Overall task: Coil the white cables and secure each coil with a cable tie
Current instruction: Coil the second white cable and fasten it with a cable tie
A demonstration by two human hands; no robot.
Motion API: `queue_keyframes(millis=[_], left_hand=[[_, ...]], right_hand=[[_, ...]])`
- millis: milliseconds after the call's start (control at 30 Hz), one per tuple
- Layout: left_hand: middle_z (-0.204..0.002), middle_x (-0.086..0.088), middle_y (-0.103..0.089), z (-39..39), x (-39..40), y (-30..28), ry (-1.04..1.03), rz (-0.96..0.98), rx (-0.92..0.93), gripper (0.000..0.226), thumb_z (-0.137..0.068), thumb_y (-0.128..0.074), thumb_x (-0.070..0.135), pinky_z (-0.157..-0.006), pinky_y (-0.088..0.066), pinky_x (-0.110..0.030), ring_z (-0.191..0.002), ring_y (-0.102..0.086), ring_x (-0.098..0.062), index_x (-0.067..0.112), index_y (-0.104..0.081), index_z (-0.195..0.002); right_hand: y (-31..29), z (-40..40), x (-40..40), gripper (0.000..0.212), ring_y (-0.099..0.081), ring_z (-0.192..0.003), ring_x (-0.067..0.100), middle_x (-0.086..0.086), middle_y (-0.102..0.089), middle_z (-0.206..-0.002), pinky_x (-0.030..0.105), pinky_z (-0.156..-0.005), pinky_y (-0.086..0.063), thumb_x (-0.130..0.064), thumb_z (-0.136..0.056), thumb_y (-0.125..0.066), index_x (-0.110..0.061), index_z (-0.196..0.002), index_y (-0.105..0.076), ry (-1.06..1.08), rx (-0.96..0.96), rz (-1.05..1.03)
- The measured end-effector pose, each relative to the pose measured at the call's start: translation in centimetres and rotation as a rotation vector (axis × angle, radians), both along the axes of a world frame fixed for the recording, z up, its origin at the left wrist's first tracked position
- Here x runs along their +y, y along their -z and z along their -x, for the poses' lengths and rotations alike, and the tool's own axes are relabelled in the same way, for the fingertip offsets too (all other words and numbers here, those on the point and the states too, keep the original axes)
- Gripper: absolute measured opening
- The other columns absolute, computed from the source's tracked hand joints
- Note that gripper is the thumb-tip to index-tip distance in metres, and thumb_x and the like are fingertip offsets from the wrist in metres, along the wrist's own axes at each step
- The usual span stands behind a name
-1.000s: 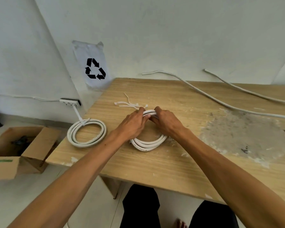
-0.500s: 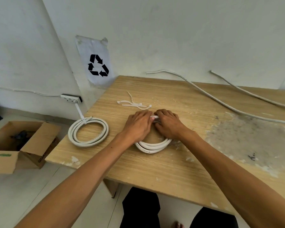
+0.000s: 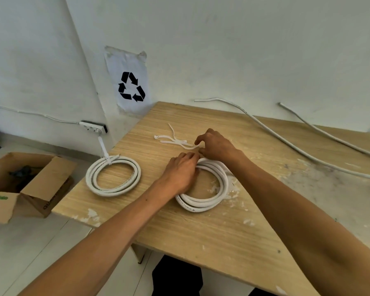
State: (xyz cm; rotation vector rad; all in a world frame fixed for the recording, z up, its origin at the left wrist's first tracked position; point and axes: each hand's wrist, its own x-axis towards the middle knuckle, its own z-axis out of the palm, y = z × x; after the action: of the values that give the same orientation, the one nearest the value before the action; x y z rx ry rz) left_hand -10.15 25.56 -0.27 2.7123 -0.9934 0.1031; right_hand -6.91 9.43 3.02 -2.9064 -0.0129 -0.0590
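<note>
The left hand [image 3: 181,171] rests on top of the loose coil [image 3: 203,184] near the middle of the table [image 3: 201,231], and its fingers are bent down over the far side of the rings to keep them together. The right hand [image 3: 215,146] is just behind it, with thumb and finger pinching the end of a thin white tie [image 3: 190,146] from the little pile of ties [image 3: 171,141]. This coil has no tie around it yet, as far as can be seen. If the left hand lets go too soon, the stiff rings could spring apart and the coil would have to be wound again. The tie is thin and bendy, so it could slip out of the pinch, or drag the other ties along with it. If the tie goes around only some of the rings, the rest will flop loose later. The fingers hide the spot where the tie must go, so it is hard to tell if there is room to push it under. Another coil [image 3: 113,176] lies at the left edge of the table with a tie already on it. Two long cables [image 3: 286,142] wait by the wall, not coiled yet.
</note>
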Motion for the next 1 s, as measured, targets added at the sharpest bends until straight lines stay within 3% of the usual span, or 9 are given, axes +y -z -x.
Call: queue_keyframes(millis=[200,400,533,667,767,867,1000], left_hand=[[-0.141,-0.008,-0.045,0.2,-0.4,-0.2,-0.044,-0.032,-0.036,0.039,-0.105,-0.043,0.024,-0.098,-0.037,-0.041,-0.128,-0.039,-0.027,0.015,-0.041,-0.142],[-0.127,-0.008,-0.057,1.0,-0.2,-0.8,-0.043,-0.013,-0.057,0.027,-0.105,-0.042,0.025,-0.089,-0.036,-0.038,-0.117,-0.049,-0.027,0.013,-0.048,-0.129],[-0.119,-0.010,-0.058,1.3,0.0,-1.2,-0.054,-0.013,-0.015,0.027,-0.106,-0.038,0.026,-0.077,-0.036,-0.038,-0.107,-0.057,-0.032,0.015,-0.044,-0.130],[-0.125,-0.010,-0.054,1.3,0.1,-1.4,-0.061,-0.024,0.043,0.030,-0.106,-0.036,0.025,-0.084,-0.041,-0.042,-0.111,-0.057,-0.037,0.017,-0.039,-0.136],[-0.130,-0.013,-0.050,1.2,-0.4,-1.2,-0.115,0.013,0.052,0.033,-0.105,-0.035,0.016,-0.082,-0.039,-0.041,-0.112,-0.055,-0.039,0.015,-0.037,-0.138],[-0.130,-0.017,-0.050,1.4,-1.5,-1.0,-0.203,0.067,0.072,0.033,-0.104,-0.035,0.014,-0.083,-0.040,-0.043,-0.113,-0.055,-0.042,0.012,-0.038,-0.136],[-0.132,-0.020,-0.051,2.2,-3.3,-1.2,-0.255,0.118,0.096,0.032,-0.103,-0.035,0.012,-0.086,-0.042,-0.046,-0.116,-0.054,-0.042,0.008,-0.040,-0.135]], right_hand=[[-0.7,-0.9,0.7,0.029,-0.049,-0.121,0.028,0.009,-0.048,-0.130,0.041,-0.090,-0.046,-0.018,-0.094,-0.061,-0.023,-0.123,-0.063,-0.072,-0.023,0.170],[-1.4,-0.9,0.8,0.018,-0.053,-0.112,0.027,0.008,-0.054,-0.119,0.035,-0.076,-0.042,-0.016,-0.099,-0.053,-0.019,-0.112,-0.066,-0.162,-0.041,0.279],[-4.2,1.5,0.1,0.018,-0.061,-0.101,0.027,0.004,-0.067,-0.109,0.039,-0.077,-0.051,-0.020,-0.099,-0.050,-0.019,-0.109,-0.065,-0.155,-0.124,0.193],[-7.7,6.5,-2.0,0.013,-0.066,-0.084,0.022,-0.001,-0.072,-0.094,0.041,-0.076,-0.056,-0.022,-0.094,-0.057,-0.019,-0.098,-0.069,-0.132,-0.188,0.070],[-10.1,11.2,-3.5,0.012,-0.065,-0.081,0.014,-0.005,-0.071,-0.090,0.029,-0.075,-0.053,-0.020,-0.094,-0.061,-0.017,-0.097,-0.073,-0.147,-0.210,0.000],[-11.5,15.8,-4.1,0.012,-0.063,-0.081,0.005,-0.008,-0.071,-0.091,0.013,-0.070,-0.046,-0.019,-0.093,-0.064,-0.019,-0.099,-0.075,-0.196,-0.108,-0.028],[-10.0,19.3,-4.0,0.014,-0.064,-0.080,0.002,-0.013,-0.070,-0.086,0.018,-0.072,-0.050,-0.019,-0.092,-0.063,-0.022,-0.098,-0.076,-0.227,0.140,0.006]])
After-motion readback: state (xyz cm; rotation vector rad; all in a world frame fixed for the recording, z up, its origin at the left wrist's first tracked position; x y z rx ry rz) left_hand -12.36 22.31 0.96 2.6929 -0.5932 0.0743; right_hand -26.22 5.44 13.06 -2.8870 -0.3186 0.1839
